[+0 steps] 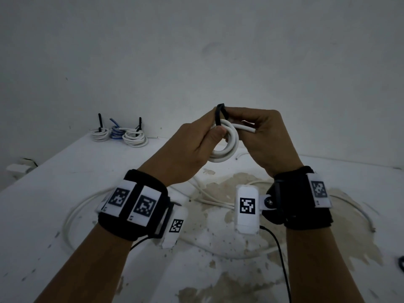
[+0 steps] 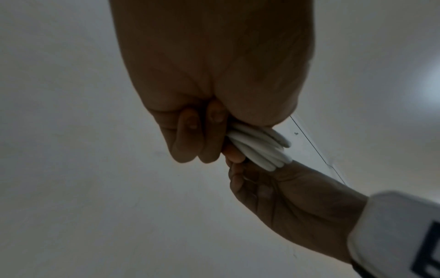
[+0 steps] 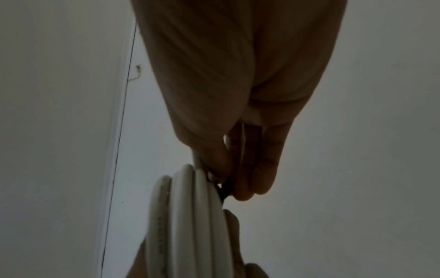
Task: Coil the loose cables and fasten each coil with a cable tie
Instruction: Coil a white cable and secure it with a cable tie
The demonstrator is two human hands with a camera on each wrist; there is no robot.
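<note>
My left hand (image 1: 192,147) grips the white cable coil (image 1: 227,145), my right hand (image 1: 262,136) pinches the black cable tie (image 1: 219,114) — seemingly unlocked — so a slackened pinch could spring the loops apart.

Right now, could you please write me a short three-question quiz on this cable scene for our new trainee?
1. True or false: the white coil rests on the table.
2. What colour is the cable tie looped over the coil?
3. How many finished coils lie at the table's far edge? A) one B) three C) five

Key:
1. False: the left hand and right hand hold it up in the air.
2. Black; right fingers pinch it.
3. B: two white, one blue and white.
</note>
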